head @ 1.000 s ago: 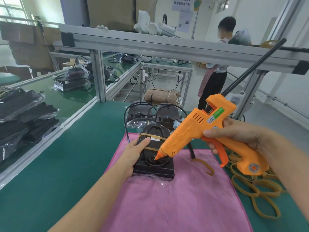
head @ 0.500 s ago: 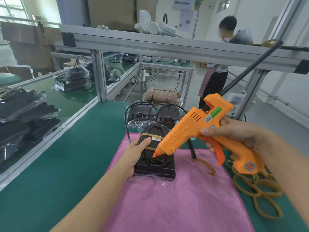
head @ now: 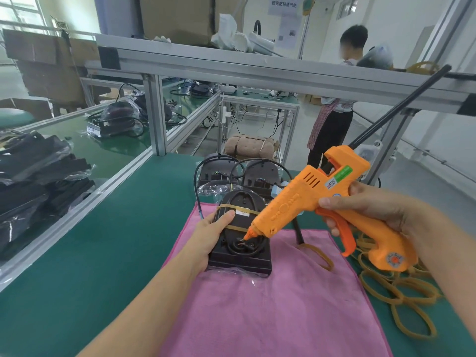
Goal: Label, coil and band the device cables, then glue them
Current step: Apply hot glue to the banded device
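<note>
A factory assembly workshop: long green-topped workbenches point(head: 108, 228) framed in aluminium extrusion point(head: 154, 117), stacks of bagged black parts point(head: 38, 176), cardboard boxes point(head: 177, 19) on an overhead shelf, and an aproned worker point(head: 334, 112) at another station.

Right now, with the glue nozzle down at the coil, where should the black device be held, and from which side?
By its long left edge, from the left, as the left hand does now: thumb over the top of the black device, fingers along the side. That flat edge lies clear of the coiled cable and of the glue gun in the right hand, whose nozzle comes in from the right.
</note>
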`<state>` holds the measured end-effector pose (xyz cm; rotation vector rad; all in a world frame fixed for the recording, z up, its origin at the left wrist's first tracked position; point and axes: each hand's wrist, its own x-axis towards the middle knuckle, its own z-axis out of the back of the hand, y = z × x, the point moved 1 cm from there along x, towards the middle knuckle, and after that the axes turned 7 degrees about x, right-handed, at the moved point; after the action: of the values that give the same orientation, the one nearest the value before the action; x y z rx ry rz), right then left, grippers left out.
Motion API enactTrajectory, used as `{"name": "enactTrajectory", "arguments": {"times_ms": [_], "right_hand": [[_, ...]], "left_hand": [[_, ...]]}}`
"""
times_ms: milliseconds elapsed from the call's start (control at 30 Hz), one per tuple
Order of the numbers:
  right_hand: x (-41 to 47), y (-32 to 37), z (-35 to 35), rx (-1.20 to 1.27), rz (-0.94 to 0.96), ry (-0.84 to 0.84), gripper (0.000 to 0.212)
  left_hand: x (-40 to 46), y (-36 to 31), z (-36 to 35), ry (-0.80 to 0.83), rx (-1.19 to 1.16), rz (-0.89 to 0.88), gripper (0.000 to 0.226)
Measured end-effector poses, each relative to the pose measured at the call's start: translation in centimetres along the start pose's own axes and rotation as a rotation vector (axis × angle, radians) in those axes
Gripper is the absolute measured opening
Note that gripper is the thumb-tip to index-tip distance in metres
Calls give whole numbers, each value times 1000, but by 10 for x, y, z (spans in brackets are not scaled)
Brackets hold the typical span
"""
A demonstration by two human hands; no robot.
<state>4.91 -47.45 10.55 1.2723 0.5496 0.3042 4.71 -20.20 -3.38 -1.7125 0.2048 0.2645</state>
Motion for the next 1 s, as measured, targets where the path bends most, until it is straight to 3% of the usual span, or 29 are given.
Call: {"name": "enactTrajectory", "arguments": {"times_ms": [200,533,800,1000], "right_hand": [[2,-3,-3,32,16,3,21],[2,0,-8,24,-5,17,30],[-2,-1,-2,44,-23,32,20],[-2,-5,0,55,-32,8,25]], "left_hand": [[-1,0,-1,2,-6,-7,27],[-2,-1,-1,0,-15,-15,27],[-3,-2,-2,-9,-8,-1,29],[-3,-2,-1,-14,-6,8,30]]}}
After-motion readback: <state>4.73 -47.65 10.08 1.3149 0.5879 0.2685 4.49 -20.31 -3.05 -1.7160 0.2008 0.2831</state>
